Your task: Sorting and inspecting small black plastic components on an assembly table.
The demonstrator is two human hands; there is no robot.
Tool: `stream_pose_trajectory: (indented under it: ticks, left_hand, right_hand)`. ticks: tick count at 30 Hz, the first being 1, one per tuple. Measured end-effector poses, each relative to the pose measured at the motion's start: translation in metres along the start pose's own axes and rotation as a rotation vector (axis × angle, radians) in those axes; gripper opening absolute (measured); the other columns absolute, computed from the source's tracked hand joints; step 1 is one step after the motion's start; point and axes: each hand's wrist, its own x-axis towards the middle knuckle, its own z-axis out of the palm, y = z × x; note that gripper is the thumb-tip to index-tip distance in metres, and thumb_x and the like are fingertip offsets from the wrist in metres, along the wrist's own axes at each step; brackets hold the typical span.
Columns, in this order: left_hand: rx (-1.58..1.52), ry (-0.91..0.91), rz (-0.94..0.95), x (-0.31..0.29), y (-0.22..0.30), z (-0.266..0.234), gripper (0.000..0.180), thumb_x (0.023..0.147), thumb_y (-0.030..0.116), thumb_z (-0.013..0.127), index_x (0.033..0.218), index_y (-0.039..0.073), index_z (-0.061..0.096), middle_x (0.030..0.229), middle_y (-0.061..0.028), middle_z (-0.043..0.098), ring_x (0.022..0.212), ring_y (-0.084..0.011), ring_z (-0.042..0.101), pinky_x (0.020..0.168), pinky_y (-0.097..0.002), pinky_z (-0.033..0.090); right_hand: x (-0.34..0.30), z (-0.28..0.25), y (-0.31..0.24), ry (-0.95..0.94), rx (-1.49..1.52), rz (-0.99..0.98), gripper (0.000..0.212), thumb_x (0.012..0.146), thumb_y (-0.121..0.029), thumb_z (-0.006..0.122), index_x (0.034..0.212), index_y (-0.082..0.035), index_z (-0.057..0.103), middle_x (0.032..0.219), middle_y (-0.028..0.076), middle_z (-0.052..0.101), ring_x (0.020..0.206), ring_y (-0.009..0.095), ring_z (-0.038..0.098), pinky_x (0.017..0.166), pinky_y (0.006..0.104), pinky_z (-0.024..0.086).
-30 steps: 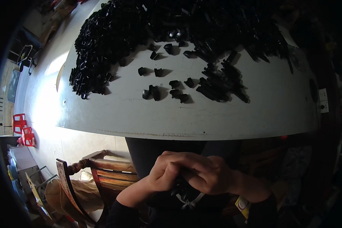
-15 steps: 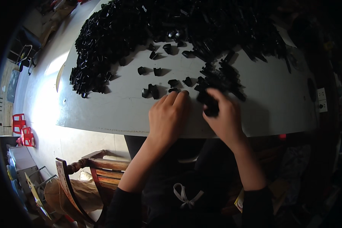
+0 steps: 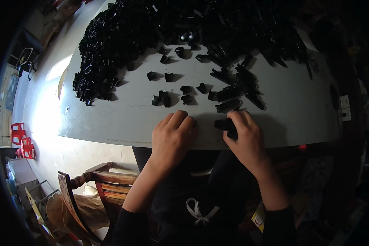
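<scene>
One head-worn fisheye view looks steeply down from above the seated person onto the near edge of a pale grey table (image 3: 110, 119), close enough that both forearms enter from the lower edge. It faces forward across the tabletop toward a heap of black parts (image 3: 184, 28) at the top. Straight edges bow toward the dark rim, where a wooden chair (image 3: 106, 180) shows lower left.
</scene>
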Motion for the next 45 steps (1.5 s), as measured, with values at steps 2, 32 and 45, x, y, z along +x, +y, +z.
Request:
stream_pose_trajectory:
  ticks: [2,32,45]
  left_hand:
    - [-0.031,0.018,-0.01,-0.006,0.001,-0.002,0.015,0.074,0.008,0.072,0.081,0.006,0.058,0.083,-0.006,0.057,0.072,-0.0253,0.06,0.061,-0.0364,0.049]
    - [-0.603,-0.077,-0.073,-0.033,0.019,-0.042,0.02,0.068,-0.005,0.076,0.083,0.004,0.065,0.097,-0.0098,0.067,0.084,-0.0223,0.067,0.071,-0.0301,0.054]
    - [-0.592,-0.09,0.035,-0.032,0.017,-0.043,0.018,0.066,-0.005,0.075,0.08,0.004,0.068,0.096,-0.0113,0.068,0.083,-0.023,0.068,0.069,-0.0303,0.055]
  right_hand:
    - [-0.007,0.0,-0.001,-0.019,0.029,0.035,0.036,0.071,-0.001,0.07,0.103,-0.005,0.054,0.092,0.012,0.058,0.08,0.031,0.063,0.066,0.0398,0.051]
    - [-0.04,-0.028,-0.024,-0.022,0.233,-0.206,0.027,0.076,0.001,0.068,0.102,0.0,0.065,0.086,0.014,0.064,0.073,0.026,0.067,0.062,0.0331,0.054]
    - [-0.041,-0.035,-0.023,-0.138,0.27,-0.236,0.024,0.074,-0.001,0.069,0.098,0.003,0.065,0.084,0.012,0.064,0.071,0.023,0.067,0.06,0.0305,0.055]
